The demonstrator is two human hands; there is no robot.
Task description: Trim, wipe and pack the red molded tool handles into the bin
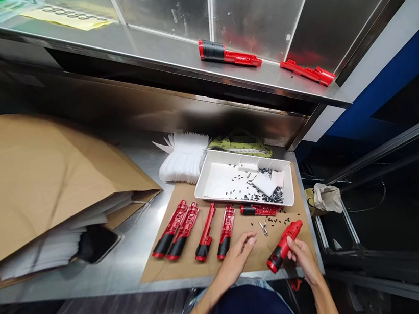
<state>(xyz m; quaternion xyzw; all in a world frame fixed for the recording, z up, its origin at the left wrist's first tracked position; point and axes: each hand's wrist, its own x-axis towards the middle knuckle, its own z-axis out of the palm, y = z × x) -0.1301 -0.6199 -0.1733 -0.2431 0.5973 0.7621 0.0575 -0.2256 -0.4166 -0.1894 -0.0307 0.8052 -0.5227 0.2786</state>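
Observation:
My right hand [303,258] grips a red and black plastic tool housing [285,245] near the front right of the brown paper sheet [225,273]. Its smooth red face is turned up and its black-banded end points towards me. To the left of it, my left hand [238,256] hovers over the paper with fingers stretched out, holding nothing visible. Small metal tweezers [263,228] lie just beyond that hand. Four similar housings [226,229] rest side by side on the left. Another housing [259,210] lies crosswise against the white tray [208,190].
Small black parts [272,195] and white pieces lie in the tray; more are scattered on the paper. Behind it sit a white paper stack [184,160] and a green pouch [239,145]. A large cardboard-brown bag [42,174] fills the left. Two housings [229,55] lie on the shelf above.

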